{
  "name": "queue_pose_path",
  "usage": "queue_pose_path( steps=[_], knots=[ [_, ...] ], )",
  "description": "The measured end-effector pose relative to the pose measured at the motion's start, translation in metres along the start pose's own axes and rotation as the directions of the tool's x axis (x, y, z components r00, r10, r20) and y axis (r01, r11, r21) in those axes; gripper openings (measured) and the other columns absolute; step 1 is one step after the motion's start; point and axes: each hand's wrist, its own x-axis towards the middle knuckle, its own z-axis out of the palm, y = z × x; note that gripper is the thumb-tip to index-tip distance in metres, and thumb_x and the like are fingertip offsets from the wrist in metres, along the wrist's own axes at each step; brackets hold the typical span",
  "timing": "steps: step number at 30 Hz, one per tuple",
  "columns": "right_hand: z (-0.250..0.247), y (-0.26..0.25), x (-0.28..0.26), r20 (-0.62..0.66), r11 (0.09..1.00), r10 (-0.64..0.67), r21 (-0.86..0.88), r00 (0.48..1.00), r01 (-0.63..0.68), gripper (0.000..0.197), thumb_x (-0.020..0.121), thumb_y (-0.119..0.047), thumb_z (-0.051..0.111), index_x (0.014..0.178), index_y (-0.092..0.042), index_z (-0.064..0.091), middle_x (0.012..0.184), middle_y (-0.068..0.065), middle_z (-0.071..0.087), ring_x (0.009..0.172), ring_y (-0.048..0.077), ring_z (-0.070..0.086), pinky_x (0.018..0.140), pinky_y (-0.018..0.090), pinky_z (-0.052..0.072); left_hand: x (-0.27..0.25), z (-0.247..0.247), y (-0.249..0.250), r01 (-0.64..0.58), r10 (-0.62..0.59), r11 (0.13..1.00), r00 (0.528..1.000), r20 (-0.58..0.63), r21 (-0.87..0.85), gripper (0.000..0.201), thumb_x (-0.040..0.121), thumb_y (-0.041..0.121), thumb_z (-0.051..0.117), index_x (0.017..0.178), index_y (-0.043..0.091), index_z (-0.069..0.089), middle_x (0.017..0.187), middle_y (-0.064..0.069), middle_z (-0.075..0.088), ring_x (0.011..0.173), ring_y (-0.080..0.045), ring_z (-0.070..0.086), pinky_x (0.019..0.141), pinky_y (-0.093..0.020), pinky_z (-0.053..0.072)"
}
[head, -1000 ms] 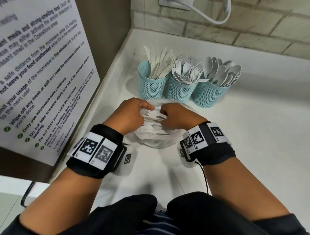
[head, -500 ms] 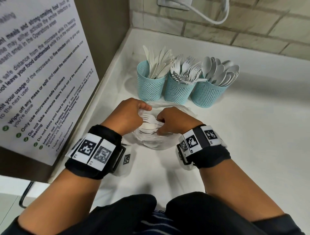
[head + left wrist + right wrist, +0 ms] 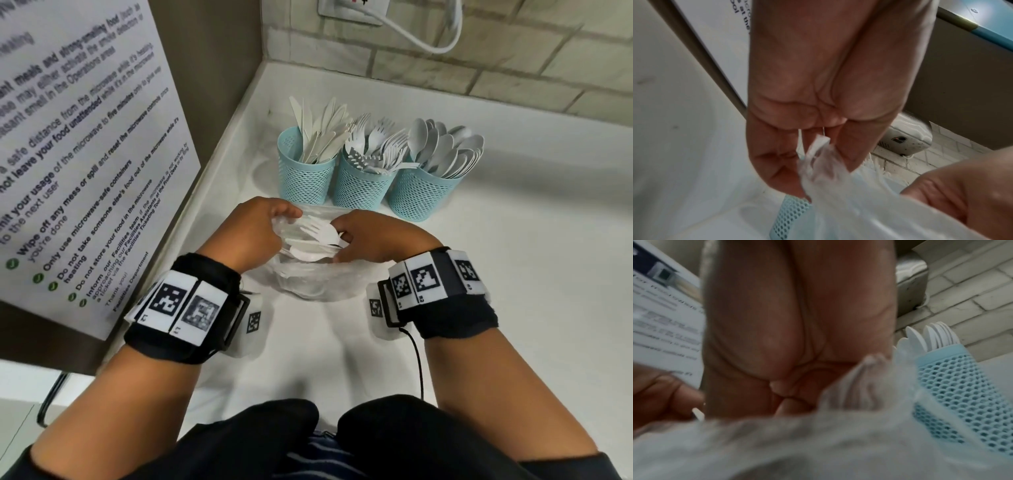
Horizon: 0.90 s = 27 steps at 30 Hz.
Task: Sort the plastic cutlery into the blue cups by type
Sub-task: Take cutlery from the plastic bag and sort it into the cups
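Note:
Three blue mesh cups stand in a row near the back corner: one with knives (image 3: 306, 171), one with forks (image 3: 364, 181), one with spoons (image 3: 423, 193). In front of them a clear plastic bag (image 3: 318, 279) of white cutlery lies on the counter. My left hand (image 3: 260, 228) pinches the bag's left edge (image 3: 818, 155). My right hand (image 3: 368, 236) grips the bag's right edge (image 3: 855, 382). Between the hands the bag's mouth gapes, and white forks (image 3: 317, 231) show in the opening. The fingertips of both hands are hidden in the plastic.
A white counter (image 3: 513, 291) runs to a brick wall at the back. A dark panel with a printed notice (image 3: 78, 147) closes off the left side. A white cable (image 3: 421, 37) hangs from a wall socket. A metal dispenser (image 3: 904, 139) is mounted on the wall.
Both hands have pulled the bag's mouth wider, and more of the forks inside now shows. The hands stay in about the same place.

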Motion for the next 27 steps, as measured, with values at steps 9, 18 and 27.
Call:
queue_pose_path(
  steps=[9, 18, 27],
  knots=[
    [-0.013, 0.007, -0.006, -0.140, 0.461, -0.073, 0.873, 0.987, 0.158, 0.023, 0.082, 0.010, 0.058, 0.099, -0.005, 0.064, 0.078, 0.001, 0.073, 0.076, 0.013, 0.071, 0.072, 0.019, 0.055, 0.001, 0.002, 0.009, -0.020, 0.015, 0.994, 0.999, -0.044, -0.108, 0.042, 0.072, 0.011, 0.076, 0.112, 0.020, 0.065, 0.113, 0.008, 0.060, 0.105, -0.008, 0.055, 0.081, -0.016, 0.038],
    [-0.013, -0.002, 0.009, -0.258, 0.121, 0.026, 0.960, 0.966, 0.253, 0.016, 0.089, 0.007, 0.048, 0.096, -0.004, 0.057, 0.084, 0.002, 0.073, 0.085, 0.016, 0.069, 0.079, 0.030, 0.057, 0.006, 0.016, 0.025, 0.092, -0.035, 0.820, 0.993, 0.111, -0.564, 0.023, 0.088, 0.020, 0.062, 0.109, 0.011, 0.064, 0.105, -0.006, 0.070, 0.098, -0.016, 0.066, 0.091, -0.030, 0.051],
    [-0.007, -0.011, 0.012, -0.236, 0.195, 0.084, 0.957, 0.968, 0.216, 0.024, 0.091, 0.001, 0.050, 0.113, 0.001, 0.057, 0.080, -0.005, 0.073, 0.078, 0.008, 0.069, 0.071, 0.025, 0.058, 0.008, 0.027, 0.026, 0.191, -0.004, 0.725, 0.962, 0.273, -0.662, 0.015, 0.094, 0.017, 0.052, 0.096, 0.008, 0.064, 0.098, -0.016, 0.068, 0.084, -0.021, 0.064, 0.082, -0.031, 0.054]
  ],
)
